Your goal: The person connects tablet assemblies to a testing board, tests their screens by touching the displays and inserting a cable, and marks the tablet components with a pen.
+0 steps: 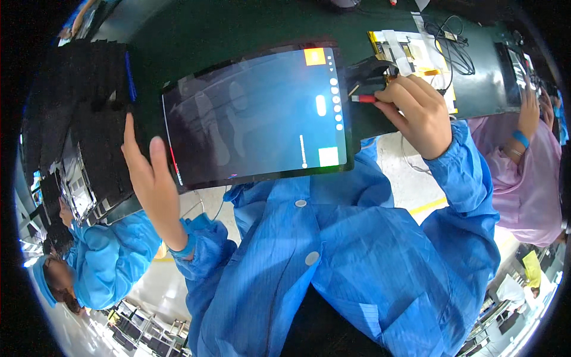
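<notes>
A tablet [256, 119] with its screen lit lies in front of me, tilted slightly on the dark green bench. The screen shows a dark grey picture with coloured squares at two right corners. My right hand [416, 113] pinches a small red plug [367, 99] with a pale tip, pointed at the tablet's right edge. A narrow gap seems to remain between tip and tablet. My left hand [153, 184] is open, its fingers stretched out beside the tablet's left edge; whether it touches the edge I cannot tell.
Beyond my right hand lies a taped board with yellow edges [410, 50], next to a coiled black cable [458, 50]. Black material [77, 89] covers the bench at left. A person in blue [113, 256] sits at left; another in pink [523, 178] works at right.
</notes>
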